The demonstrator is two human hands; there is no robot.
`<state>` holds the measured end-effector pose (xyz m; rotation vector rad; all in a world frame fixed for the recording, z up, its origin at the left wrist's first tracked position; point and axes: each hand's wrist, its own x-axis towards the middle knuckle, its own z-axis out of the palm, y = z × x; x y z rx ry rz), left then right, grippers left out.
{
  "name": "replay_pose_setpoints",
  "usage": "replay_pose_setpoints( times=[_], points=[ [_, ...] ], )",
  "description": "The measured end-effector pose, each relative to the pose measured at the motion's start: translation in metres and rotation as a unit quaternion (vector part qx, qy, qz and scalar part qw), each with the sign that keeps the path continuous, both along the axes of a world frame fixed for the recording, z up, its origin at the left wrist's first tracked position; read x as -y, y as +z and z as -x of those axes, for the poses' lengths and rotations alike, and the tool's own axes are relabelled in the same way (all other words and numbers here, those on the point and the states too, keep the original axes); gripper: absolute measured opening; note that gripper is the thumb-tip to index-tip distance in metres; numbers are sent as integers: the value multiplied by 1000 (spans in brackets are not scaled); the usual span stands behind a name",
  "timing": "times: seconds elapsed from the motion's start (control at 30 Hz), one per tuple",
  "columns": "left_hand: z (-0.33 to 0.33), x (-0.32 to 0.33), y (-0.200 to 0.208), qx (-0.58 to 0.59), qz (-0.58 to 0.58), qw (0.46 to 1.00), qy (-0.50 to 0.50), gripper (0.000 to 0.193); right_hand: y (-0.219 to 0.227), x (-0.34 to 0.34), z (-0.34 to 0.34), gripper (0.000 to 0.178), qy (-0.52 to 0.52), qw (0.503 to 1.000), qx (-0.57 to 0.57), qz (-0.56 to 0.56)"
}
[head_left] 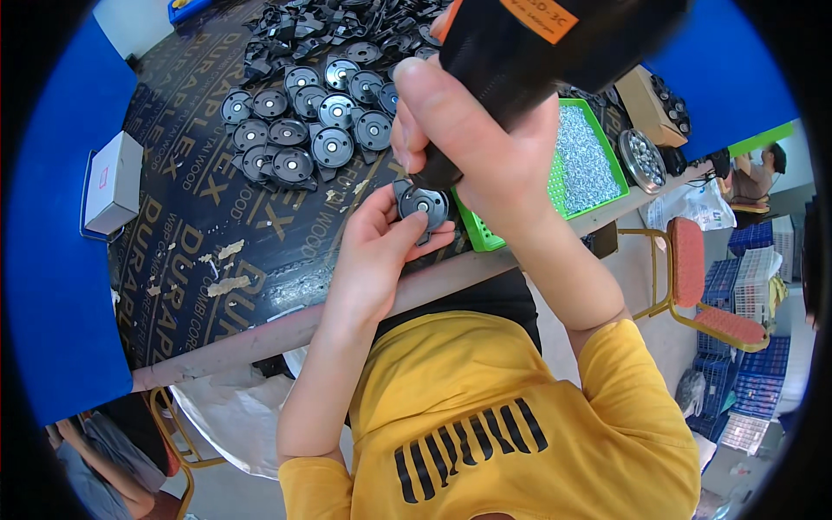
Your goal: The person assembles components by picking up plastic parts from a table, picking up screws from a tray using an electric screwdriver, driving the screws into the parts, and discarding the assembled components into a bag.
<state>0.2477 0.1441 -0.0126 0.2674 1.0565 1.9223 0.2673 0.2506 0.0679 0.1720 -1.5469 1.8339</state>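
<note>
Just over the table's near edge, my left hand (371,243) pinches a round black plastic part with a grey metal disc (425,206), thumb on its face and fingers beneath. My right hand (498,156) is wrapped round a black power screwdriver (520,65) with an orange label. The tool points down, its nose at the upper edge of the disc part; whether the bit touches is hidden. Beyond my hands lie several similar disc parts (334,146), grouped on the dark table. Beside my right wrist stands a green tray (487,241) holding many small silver screws (589,160).
A heap of black plastic pieces (347,30) covers the table's far side. To the right are a round metal dish (642,160) of small parts and a cardboard box (650,108). A white box (113,183) stands at left. Blue panels (74,217) flank the table; a red chair (687,260) is behind.
</note>
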Motion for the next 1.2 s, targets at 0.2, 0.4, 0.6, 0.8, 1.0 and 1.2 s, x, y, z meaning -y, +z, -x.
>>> replay_pose_setpoints(
  times=[0.2,0.4,0.6,0.8,1.0,1.2],
  points=[
    [1,1,-2,9,-1,1000,-9,22,-8,1,3,38,-13,1000,16,-19],
    [1,1,-5,-1,-5,1000,-15,23,-13,0,2,39,-10,1000,19,-23],
    [1,1,-4,-8,-3,1000,-4,25,-16,-2,2,38,-7,999,35,-27],
    [0,-1,-3,-10,4,1000,6,24,-17,-2,3,37,-18,999,27,-26],
    [1,-3,-1,18,27,999,27,22,9,-17,-15,22,-56,998,-3,-35],
    [4,1,0,67,-25,997,15,27,-4,-46,-29,22,-68,996,-5,-55]
  ],
)
